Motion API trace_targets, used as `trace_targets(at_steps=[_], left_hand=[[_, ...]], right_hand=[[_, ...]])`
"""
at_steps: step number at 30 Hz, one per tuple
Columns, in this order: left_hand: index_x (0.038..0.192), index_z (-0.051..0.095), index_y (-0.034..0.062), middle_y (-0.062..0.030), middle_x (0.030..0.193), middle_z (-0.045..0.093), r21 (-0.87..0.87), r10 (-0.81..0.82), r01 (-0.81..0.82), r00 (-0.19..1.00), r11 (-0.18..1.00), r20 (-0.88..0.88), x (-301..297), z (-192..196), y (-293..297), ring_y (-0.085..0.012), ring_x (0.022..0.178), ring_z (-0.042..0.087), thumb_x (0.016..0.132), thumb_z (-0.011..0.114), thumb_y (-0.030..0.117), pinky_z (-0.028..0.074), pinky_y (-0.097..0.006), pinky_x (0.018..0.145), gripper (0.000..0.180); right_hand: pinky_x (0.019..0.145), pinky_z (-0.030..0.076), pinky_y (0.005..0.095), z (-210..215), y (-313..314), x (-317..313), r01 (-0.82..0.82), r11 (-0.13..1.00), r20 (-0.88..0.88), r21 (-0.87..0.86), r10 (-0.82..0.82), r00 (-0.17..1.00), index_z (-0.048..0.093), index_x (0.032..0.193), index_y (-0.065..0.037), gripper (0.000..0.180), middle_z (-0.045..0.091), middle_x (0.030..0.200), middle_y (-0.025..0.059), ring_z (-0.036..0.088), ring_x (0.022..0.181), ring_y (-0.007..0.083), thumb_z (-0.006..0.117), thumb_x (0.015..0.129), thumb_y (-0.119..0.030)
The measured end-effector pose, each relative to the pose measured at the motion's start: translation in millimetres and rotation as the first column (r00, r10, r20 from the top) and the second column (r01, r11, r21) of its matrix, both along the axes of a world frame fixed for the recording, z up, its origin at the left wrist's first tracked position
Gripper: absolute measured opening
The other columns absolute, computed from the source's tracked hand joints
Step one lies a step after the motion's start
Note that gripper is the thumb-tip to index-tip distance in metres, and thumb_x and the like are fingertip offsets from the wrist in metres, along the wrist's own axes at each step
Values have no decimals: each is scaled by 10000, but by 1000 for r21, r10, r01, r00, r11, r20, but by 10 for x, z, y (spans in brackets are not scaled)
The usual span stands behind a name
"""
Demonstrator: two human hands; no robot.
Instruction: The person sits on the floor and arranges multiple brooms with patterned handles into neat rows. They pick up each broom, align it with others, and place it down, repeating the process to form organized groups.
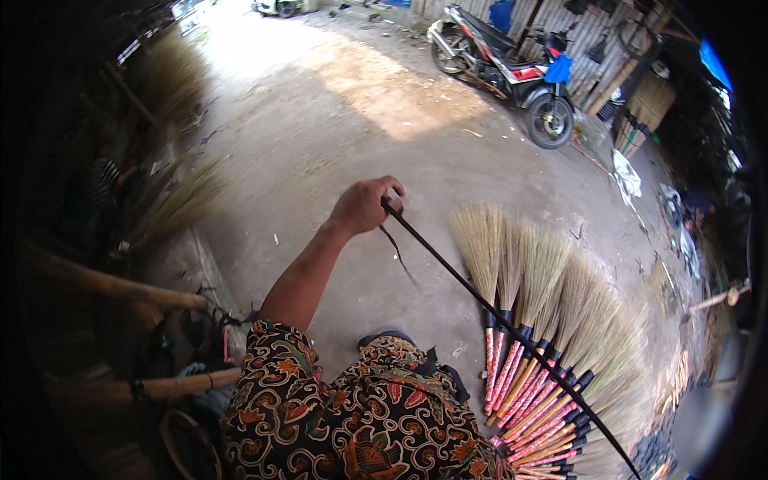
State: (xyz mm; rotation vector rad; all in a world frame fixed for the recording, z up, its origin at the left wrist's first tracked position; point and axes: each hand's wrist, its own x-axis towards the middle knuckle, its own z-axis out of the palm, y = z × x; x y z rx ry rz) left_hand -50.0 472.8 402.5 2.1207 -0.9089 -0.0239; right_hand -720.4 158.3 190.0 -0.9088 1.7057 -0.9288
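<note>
My left hand (364, 206) is raised in front of me, its fingers closed around one end of a thin black strap (436, 254). The strap runs taut down to the lower right and leaves the picture there. A short loose tail dangles below the fist. My right hand is out of sight. Under the strap, several grass brooms (536, 272) lie fanned out on the ground at my right, bristles pointing away from me. Their handles (512, 368) are wrapped in red and white or left bare wood-coloured, with black bindings at the necks.
A motorcycle (512, 68) stands by a corrugated metal wall at the far right. Bundles of dry grass (172, 80) lean along the left side. Bamboo poles (120, 284) jut in at lower left. A bundle of pale stalks (644, 112) stands at the right.
</note>
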Motion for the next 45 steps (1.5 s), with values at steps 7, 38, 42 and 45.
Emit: trace_targets(at_steps=[7,38,42,45], left_hand=[[1103,727,102,-138,815,724,23,416,-421,902,907,118,909,-555,1406,-211,730,696,997,662,184,539,-383,672,149],[1130,726,86,-226,984,741,560,-678,821,475,111,-561,-1420,-2501,-1171,-442,963,703,977,628,491,534,-536,831,444],[1048,761,72,-223,980,747,554,-536,830,440,-63,-720,-1369,-3156,-410,-423,949,711,920,687,513,539,-500,824,466],[1074,790,89,-214,1067,756,518,-305,837,547,175,-780,-1533,-3102,-195,-413,982,715,913,712,502,560,-482,871,451]], right_hand=[[912,618,443,2483,-2693,-1974,-3,792,-327,-611,-248,912,519,1376,66,459,573,1493,172,661,1224,292,678,963,-53],[1127,426,392,1492,81,1474,-238,841,-19,-487,262,965,635,1365,-21,437,680,1321,86,620,1263,188,432,1138,-335],[749,517,313,-125,920,1311,-306,945,-156,111,321,934,751,1038,-85,397,724,953,38,668,842,134,563,1081,-431],[767,529,415,-791,1576,1269,-637,731,-251,243,682,687,732,937,-57,392,743,888,157,720,875,314,569,1063,-391]])
